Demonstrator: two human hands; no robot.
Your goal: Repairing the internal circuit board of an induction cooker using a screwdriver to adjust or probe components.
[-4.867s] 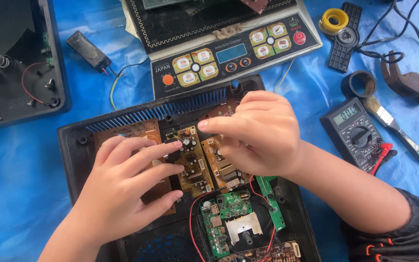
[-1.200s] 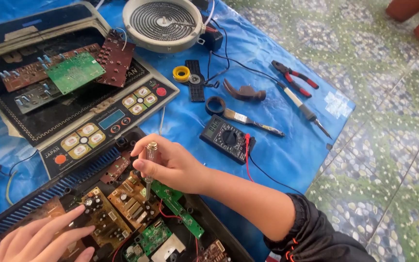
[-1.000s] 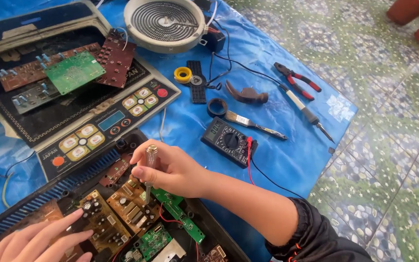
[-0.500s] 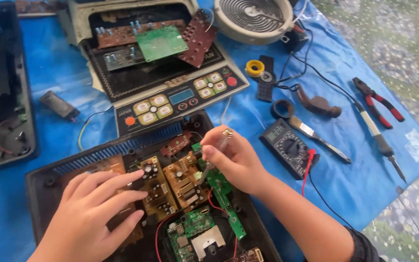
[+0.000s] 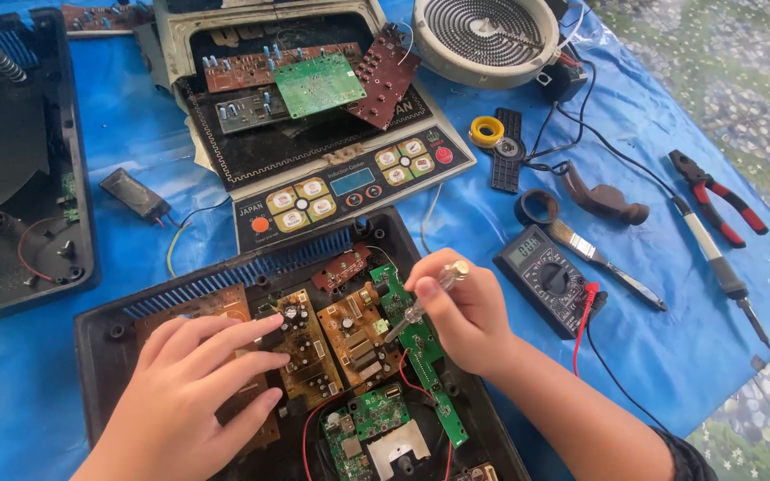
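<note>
An open black plastic case point(image 5: 104, 331) lies before me with several brown and green circuit boards point(image 5: 358, 331) inside. My left hand point(image 5: 191, 395) rests flat, fingers spread, on the brown board at the left of the case. My right hand point(image 5: 467, 313) grips a small clear-handled screwdriver point(image 5: 428, 297), its tip pointing down-left at the narrow green board point(image 5: 422, 356) beside the brown ones.
A cooker top panel point(image 5: 340, 189) with loose boards lies beyond the case, a round heating coil point(image 5: 490, 36) behind it. On the blue tarp point(image 5: 688, 356) to the right: multimeter point(image 5: 550, 278), brush point(image 5: 601, 260), soldering iron point(image 5: 720, 267), red pliers point(image 5: 716, 196), yellow tape roll point(image 5: 487, 132). Another black housing point(image 5: 11, 160) sits left.
The view swung back left and down. My right hand, which earlier worked bare over the boards, now holds the screwdriver and has lowered it toward the green board. My left hand stays on the brown board.
</note>
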